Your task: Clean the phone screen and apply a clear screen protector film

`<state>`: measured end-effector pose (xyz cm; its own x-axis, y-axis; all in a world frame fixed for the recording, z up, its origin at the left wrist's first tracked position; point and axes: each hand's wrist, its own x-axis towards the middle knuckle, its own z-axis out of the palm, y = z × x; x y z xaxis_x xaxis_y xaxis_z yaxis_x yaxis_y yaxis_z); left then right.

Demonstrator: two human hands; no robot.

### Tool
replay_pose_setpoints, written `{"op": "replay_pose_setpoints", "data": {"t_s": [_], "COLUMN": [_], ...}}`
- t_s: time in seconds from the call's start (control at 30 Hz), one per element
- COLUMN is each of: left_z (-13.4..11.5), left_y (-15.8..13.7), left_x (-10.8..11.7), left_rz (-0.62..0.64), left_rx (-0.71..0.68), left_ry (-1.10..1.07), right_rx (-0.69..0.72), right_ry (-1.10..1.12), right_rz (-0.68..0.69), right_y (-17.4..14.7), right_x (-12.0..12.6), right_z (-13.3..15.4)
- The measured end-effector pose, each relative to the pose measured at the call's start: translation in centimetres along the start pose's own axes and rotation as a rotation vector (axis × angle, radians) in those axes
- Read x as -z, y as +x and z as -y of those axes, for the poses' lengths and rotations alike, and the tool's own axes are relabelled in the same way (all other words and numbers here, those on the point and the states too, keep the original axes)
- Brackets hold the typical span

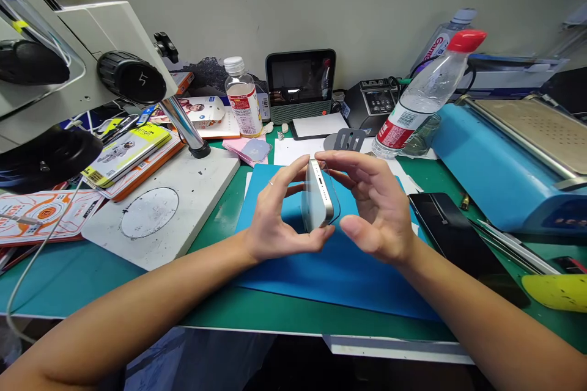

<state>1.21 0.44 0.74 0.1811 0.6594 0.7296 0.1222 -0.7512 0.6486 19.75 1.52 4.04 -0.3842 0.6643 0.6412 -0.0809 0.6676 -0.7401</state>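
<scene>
A smartphone (318, 195) with a silver frame stands on its long edge above the blue mat (293, 275), its port end facing me. My left hand (279, 214) grips it, thumb along the lower edge and fingertips at the top. Along the phone's right face runs the thin dark outline of a clear sheet (335, 195), slightly apart from it; its exact kind I cannot tell. My right hand (378, 204) is curved around that side, its index fingertip at the phone's top edge. The right thumb is spread away from the phone.
At left stands a microscope base (202, 186) beside stacked boxes (128, 153). Behind the mat are a drink bottle (243, 101) and a screen device (300, 85). On the right are a red-capped bottle (417, 104), a blue machine (495, 171) and a black phone-like slab (458, 232).
</scene>
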Motion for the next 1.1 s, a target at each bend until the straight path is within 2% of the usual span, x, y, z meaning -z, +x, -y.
{"op": "replay_pose_setpoints", "data": {"t_s": [0.13,0.27,0.57,0.87,1.1], "left_z": [0.08,0.14,0.42,0.11,-0.34], "left_y": [-0.09,-0.17,-0.41,-0.31,-0.20], "left_x": [0.14,0.21,-0.45,-0.38,0.08], "left_rz": [-0.004,0.003,0.001,0.017,0.034], "left_rx": [0.012,0.026,0.048,0.074,0.108], "left_ry": [-0.026,-0.037,-0.165,-0.250,-0.185], "right_rx": [-0.034,-0.010,0.068,0.051,0.032], "right_ry": [-0.027,-0.056,0.061,0.056,0.032], "right_rz": [0.035,0.010,0.000,-0.011,-0.013], "right_y": [-0.14,-0.19,0.17,0.10,0.24], "right_x": [0.17,0.25,0.30,0.57,0.45], "right_z": [-0.71,-1.05,-0.15,-0.46,-0.28]}}
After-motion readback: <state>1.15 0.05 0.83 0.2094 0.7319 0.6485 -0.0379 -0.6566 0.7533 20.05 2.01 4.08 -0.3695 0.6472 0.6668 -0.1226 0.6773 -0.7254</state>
